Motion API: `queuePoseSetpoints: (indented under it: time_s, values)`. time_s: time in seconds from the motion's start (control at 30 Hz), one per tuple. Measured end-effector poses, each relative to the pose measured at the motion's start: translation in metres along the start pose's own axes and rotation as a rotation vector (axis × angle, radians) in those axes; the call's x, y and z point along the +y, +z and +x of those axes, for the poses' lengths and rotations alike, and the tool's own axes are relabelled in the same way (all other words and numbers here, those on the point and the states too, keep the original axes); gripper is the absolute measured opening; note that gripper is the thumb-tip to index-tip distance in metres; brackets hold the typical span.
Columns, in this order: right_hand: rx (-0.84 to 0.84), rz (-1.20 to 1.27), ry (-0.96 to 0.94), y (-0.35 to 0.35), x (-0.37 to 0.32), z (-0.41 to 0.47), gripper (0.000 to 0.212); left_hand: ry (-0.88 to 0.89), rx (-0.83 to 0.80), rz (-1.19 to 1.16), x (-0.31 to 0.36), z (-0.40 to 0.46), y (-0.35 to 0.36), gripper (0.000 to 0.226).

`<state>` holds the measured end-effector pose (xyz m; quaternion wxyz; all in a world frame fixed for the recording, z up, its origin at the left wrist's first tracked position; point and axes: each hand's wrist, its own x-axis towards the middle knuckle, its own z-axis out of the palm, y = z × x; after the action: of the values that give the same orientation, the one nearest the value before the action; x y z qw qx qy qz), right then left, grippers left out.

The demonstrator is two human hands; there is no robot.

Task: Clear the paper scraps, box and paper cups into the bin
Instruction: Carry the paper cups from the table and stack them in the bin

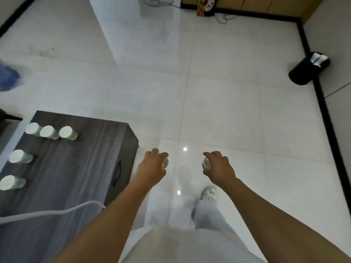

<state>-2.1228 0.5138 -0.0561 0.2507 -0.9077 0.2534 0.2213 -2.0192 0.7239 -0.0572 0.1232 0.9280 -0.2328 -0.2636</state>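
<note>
Left hand (152, 167) gripping a paper cup (165, 163), right hand (218, 168) gripping another cup (206, 163), five cups (68, 132) on dark table (91, 149), black bin (308, 68) far right

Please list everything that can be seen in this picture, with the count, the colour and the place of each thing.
paper cups on table: five, white, three in a far row, two along the left edge
table: one, dark wood grain, left
bin: one, black, far right by the wall, white scraps inside
bag: one, orange and black, far wall
cable: one, white, across the near table corner
floor: white tiles
left hand: holds one white cup
right hand: holds one white cup
shoe: one, white, on the floor
</note>
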Motion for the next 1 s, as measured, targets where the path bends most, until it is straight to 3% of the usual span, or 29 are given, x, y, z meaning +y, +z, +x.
queuePoseSetpoints:
  time_s: [0.47,1.0]
  values:
    - [0.155,0.166,0.266,-0.224,0.252,0.126,0.063,0.372,-0.134,0.124,0.352,0.262,0.008,0.051]
    - [0.304,0.382,0.518,-0.447,0.392,0.342,0.065,0.658,-0.216,0.311,0.618,0.583,-0.085,0.053]
